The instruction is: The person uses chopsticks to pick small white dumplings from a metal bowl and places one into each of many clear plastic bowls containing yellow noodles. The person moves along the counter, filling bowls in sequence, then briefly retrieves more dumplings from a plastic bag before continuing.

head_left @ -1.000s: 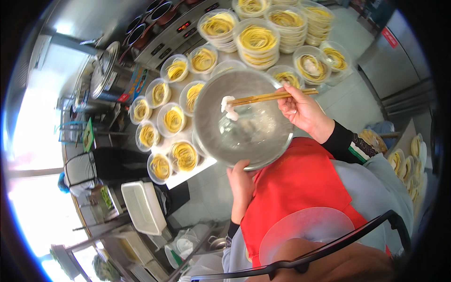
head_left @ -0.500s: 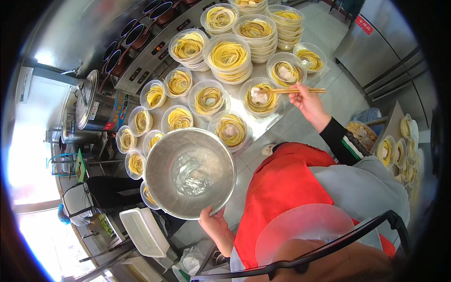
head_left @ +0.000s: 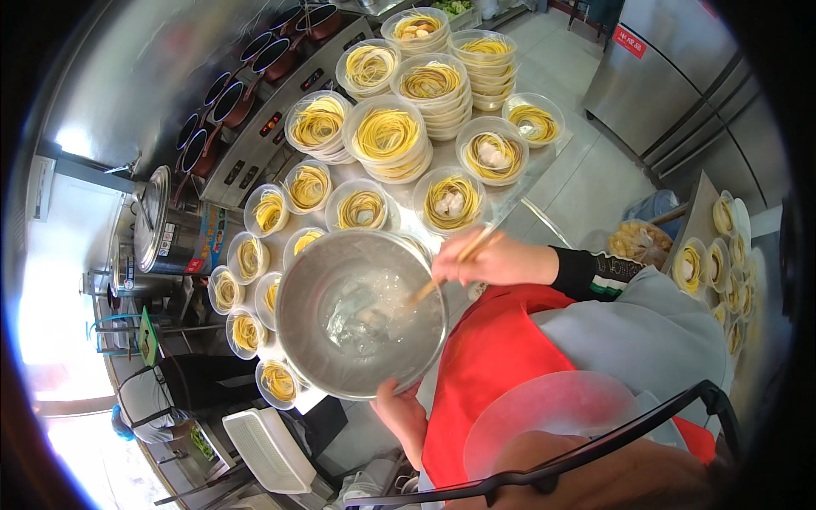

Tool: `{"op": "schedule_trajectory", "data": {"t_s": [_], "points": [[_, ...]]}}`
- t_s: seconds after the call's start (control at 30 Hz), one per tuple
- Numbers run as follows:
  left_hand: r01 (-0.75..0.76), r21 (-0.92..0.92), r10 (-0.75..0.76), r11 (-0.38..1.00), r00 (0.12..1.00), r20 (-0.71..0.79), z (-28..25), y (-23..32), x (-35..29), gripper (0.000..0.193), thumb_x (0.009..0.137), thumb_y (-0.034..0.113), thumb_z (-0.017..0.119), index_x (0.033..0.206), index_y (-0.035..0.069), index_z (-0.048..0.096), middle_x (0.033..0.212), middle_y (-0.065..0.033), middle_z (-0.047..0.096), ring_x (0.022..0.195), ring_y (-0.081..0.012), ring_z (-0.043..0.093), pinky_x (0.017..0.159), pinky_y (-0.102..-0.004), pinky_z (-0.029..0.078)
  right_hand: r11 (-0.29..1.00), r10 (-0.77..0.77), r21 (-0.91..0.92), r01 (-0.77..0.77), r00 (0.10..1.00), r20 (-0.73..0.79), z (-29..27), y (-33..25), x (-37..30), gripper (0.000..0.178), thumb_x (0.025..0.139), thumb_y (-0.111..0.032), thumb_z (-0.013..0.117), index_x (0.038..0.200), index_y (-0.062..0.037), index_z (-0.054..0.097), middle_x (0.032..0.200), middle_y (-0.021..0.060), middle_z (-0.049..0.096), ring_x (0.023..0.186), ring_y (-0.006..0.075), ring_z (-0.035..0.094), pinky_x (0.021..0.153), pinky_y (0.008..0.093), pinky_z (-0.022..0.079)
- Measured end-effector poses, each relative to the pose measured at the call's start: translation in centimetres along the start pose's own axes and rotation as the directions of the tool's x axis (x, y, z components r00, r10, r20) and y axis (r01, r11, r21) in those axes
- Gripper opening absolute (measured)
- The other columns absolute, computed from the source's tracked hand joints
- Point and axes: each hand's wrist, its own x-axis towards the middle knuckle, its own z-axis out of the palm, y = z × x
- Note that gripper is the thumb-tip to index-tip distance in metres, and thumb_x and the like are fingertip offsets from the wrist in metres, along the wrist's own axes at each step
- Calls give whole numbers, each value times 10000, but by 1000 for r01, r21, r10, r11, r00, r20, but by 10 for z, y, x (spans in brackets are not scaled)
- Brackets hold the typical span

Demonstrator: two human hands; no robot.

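Observation:
My left hand grips the near rim of a large metal bowl, its fingertips hidden beneath. Clear liquid with some whitish pieces lies in the bowl. My right hand holds a pair of wooden chopsticks, tips down inside the bowl's right side. Just beyond that hand stands a clear plastic bowl of noodles with whitish lumps in its middle. Another noodle bowl behind it also holds whitish lumps. The metal bowl partly covers several noodle bowls.
Stacked noodle bowls fill the table's far part, with single ones along the left. A lidded steel pot and dark-red pans stand left. A steel fridge and a side shelf of noodle bowls are right. Another person bends at lower left.
My right hand has moved from the noodle bowl back down to the metal bowl, chopstick tips now inside it. Whitish lumps remain in that noodle bowl. The metal bowl has shifted slightly right.

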Motion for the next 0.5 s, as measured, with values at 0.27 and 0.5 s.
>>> {"op": "schedule_trajectory", "data": {"t_s": [0.27, 0.5], "points": [[35, 13, -37, 999, 991, 129, 27, 6, -11, 518, 805, 7, 510, 1322, -29, 489, 1185, -164, 607, 1013, -316, 659, 797, -491, 619, 949, -137, -280, 146, 989, 51, 26, 8, 15, 210, 955, -237, 619, 973, -50, 713, 881, 112, 660, 803, 302, 634, 691, 369, 506], [-2, 9, 1, 1000, 997, 81, 35, 7, -18, 443, 810, 4, 500, 1247, -58, 535, 1174, -174, 592, 1011, -317, 641, 802, -491, 617, 927, -154, -367, 84, 974, -164, 1, -18, 13, 61, 904, -104, 681, 912, -47, 700, 791, 86, 637, 728, 267, 632, 616, 353, 485]]}}
